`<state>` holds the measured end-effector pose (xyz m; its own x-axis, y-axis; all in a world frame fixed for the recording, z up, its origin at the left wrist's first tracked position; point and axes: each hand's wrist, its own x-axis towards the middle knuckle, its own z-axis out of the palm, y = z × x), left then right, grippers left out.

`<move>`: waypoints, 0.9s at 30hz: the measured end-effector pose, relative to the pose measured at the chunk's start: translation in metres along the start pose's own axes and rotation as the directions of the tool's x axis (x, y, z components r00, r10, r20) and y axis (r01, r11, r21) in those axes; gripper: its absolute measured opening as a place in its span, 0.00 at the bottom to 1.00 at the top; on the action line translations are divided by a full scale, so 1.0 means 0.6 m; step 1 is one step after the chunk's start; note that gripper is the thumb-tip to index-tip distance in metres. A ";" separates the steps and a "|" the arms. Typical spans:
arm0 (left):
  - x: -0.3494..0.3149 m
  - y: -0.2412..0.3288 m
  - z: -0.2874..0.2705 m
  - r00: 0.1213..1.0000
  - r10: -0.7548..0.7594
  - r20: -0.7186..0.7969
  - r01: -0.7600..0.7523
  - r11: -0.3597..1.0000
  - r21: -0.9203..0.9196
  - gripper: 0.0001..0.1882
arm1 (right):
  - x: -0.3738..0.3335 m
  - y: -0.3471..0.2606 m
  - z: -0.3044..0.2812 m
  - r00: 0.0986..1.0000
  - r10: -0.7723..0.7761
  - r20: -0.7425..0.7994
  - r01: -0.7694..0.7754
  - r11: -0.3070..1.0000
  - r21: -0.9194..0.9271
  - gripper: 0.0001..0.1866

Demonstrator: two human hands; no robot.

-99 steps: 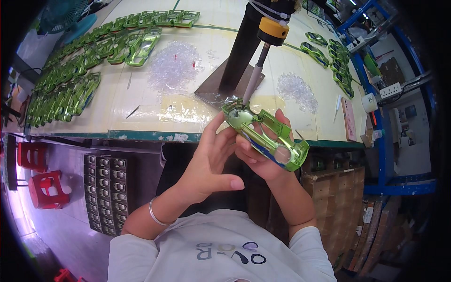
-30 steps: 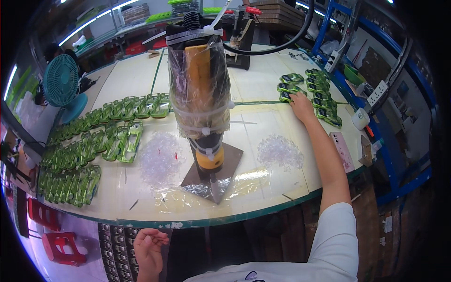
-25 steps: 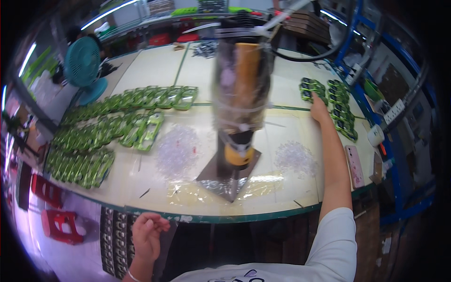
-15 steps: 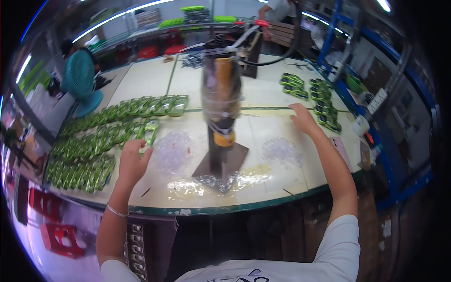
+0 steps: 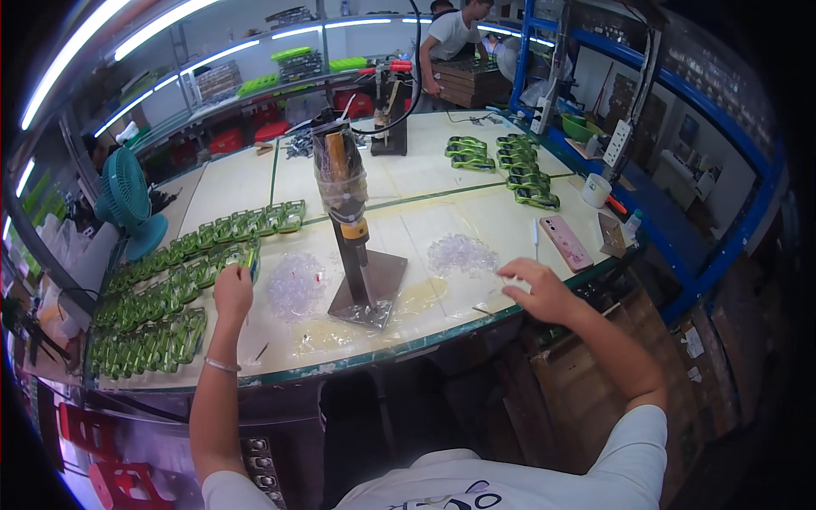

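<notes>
My left hand [image 5: 233, 294] is closed at the near end of a row of green plastic car-shaped shells [image 5: 189, 285]. Its fingers grip the edge of one green car-shaped shell [image 5: 244, 254]. Over the right front of the table, my right hand [image 5: 541, 293] is curled, thumb and fingers together around something small and whitish, too unclear to name. Beyond it lies a heap of small clear plastic pieces [image 5: 461, 254]; a second heap [image 5: 296, 286] sits beside my left hand. Between the hands stands a bench press wrapped in clear film [image 5: 342, 183] on a metal base plate [image 5: 387, 280].
Finished-looking green cars [image 5: 529, 174] stand in rows at the far right. A pink phone [image 5: 566, 243], a white cup [image 5: 596, 190] and a thin pen-like tool [image 5: 535, 236] lie nearby. A teal fan [image 5: 127, 200] stands at left. Another person [image 5: 450, 42] holds stacked trays at the back.
The whole view has shifted. My right hand has come back from beside the far-right green cars toward the front edge, its fingers curling in. My left hand has closed on a green shell.
</notes>
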<state>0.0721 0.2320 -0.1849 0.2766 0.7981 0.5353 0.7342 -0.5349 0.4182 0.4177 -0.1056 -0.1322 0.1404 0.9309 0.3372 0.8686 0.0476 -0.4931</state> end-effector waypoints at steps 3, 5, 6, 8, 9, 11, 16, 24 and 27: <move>-0.045 0.012 -0.050 0.994 -0.091 0.063 0.108 0.928 -0.357 0.10 | -0.052 -0.054 0.037 0.981 0.048 0.186 -0.089 0.972 0.219 0.13; -0.098 0.044 -0.093 0.982 -0.155 0.104 0.186 0.748 -0.637 0.09 | -0.080 -0.096 0.079 0.945 -0.035 0.325 -0.110 0.902 0.417 0.14; -0.131 0.058 -0.128 0.972 -0.198 0.124 0.227 0.674 -0.703 0.09 | -0.086 -0.116 0.107 0.902 -0.080 0.424 -0.160 0.851 0.500 0.15; -0.200 0.086 -0.172 0.949 -0.245 0.199 0.307 0.564 -0.767 0.08 | -0.089 -0.153 0.167 0.814 -0.148 0.562 -0.286 0.740 0.609 0.20; -0.238 0.095 -0.187 0.936 -0.264 0.234 0.344 0.546 -0.764 0.07 | -0.081 -0.173 0.201 0.772 -0.189 0.607 -0.342 0.681 0.647 0.23; -0.308 0.118 -0.193 0.929 -0.230 0.288 0.368 0.520 -0.771 0.06 | -0.075 -0.215 0.265 0.789 -0.155 0.595 -0.483 0.443 0.756 0.29; -0.402 0.184 -0.171 0.851 0.001 0.525 0.412 0.619 -0.669 0.07 | -0.048 -0.285 0.349 0.769 -0.069 0.636 -0.625 -0.290 0.725 0.29; -0.227 0.132 -0.107 0.944 0.078 0.320 0.096 0.864 -0.495 0.07 | -0.082 -0.205 0.291 0.706 0.019 0.708 -0.694 -0.176 0.698 0.25; -0.173 0.076 -0.025 0.933 0.353 0.064 -0.341 0.928 -0.148 0.10 | -0.098 -0.175 0.272 0.695 0.058 0.717 -0.714 -0.067 0.697 0.29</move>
<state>0.0677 0.1204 -0.2102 0.5569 0.5738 0.6006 0.4952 -0.8098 0.3145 0.2406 -0.1065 -0.2309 -0.1923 0.9092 -0.3692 -0.4894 -0.4149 -0.7670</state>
